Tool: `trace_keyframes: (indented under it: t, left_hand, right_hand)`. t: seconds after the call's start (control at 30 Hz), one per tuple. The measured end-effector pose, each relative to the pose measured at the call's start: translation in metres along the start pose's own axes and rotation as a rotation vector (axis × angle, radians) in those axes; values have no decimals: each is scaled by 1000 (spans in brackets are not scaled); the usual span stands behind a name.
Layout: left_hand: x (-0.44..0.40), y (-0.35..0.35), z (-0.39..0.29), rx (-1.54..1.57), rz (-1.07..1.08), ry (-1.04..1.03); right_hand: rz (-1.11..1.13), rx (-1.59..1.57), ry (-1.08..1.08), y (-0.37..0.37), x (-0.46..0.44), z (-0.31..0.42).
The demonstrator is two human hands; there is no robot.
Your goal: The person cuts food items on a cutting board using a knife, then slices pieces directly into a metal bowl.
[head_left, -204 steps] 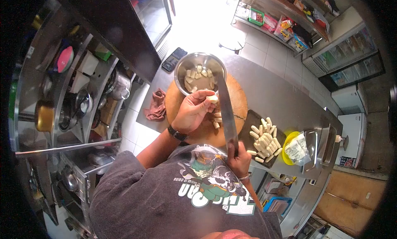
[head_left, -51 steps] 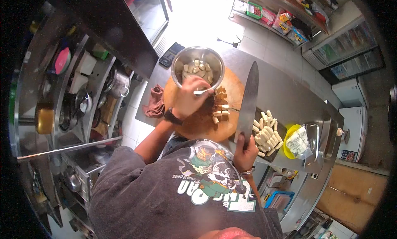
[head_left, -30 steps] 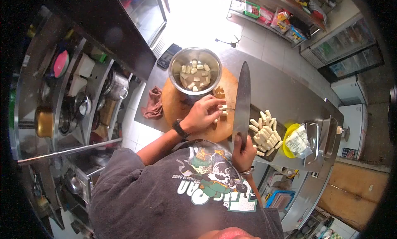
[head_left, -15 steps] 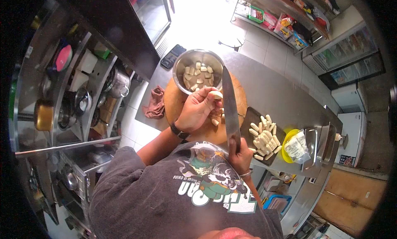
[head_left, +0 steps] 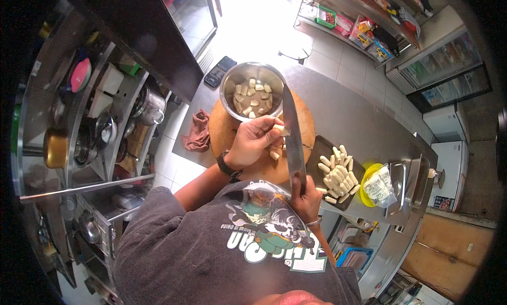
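My left hand [head_left: 253,141], with a dark watch on the wrist, pinches a pale piece of what looks like peeled banana [head_left: 282,130] above the round wooden chopping board [head_left: 222,130]. My right hand [head_left: 306,199] is wrapped round the handle of a large knife [head_left: 293,130]. Its long blade points away from me, close beside the held piece. More pale pieces lie on the board, partly hidden by my left hand. Cut chunks sit in the steel bowl [head_left: 228,101] at the board's far side. Several whole peeled pale fingers [head_left: 340,175] are heaped on a dark tray [head_left: 318,146] to the right.
A brown cloth [head_left: 198,132] and a black phone-like device [head_left: 220,71] lie left of the board and bowl. Right of the tray is a yellow bowl [head_left: 365,196] with a plastic bag. Shelves with pots [head_left: 150,107] stand at left.
My left hand has come slightly nearer to me and turned, still pinching the piece. The knife has shifted a little left at its tip.
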State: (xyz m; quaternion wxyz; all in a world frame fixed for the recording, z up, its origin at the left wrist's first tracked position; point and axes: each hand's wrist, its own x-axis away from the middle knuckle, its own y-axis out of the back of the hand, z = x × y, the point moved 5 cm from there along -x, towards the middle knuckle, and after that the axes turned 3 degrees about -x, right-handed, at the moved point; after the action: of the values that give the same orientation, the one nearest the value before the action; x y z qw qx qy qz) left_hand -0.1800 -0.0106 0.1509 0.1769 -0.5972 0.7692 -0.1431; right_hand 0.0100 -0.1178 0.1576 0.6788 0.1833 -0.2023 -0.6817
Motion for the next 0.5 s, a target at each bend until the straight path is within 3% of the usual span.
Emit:
trace_keyframes:
  t: [0.23,0.33,0.4,0.5]
  left_hand:
    - [7,-5,14,10,70,183]
    - [7,-2,14,116,80,90]
    - [3,6,15,349,-75,69]
    - [-2,8,1,365,-181,-7]
  right_hand:
    - [-16,11,6,0,-1,1]
    - [-54,5,4,3,2,-1]
    - [-120,-39,27,2,2,-1]
    - [-105,-18,8,1,2,-5]
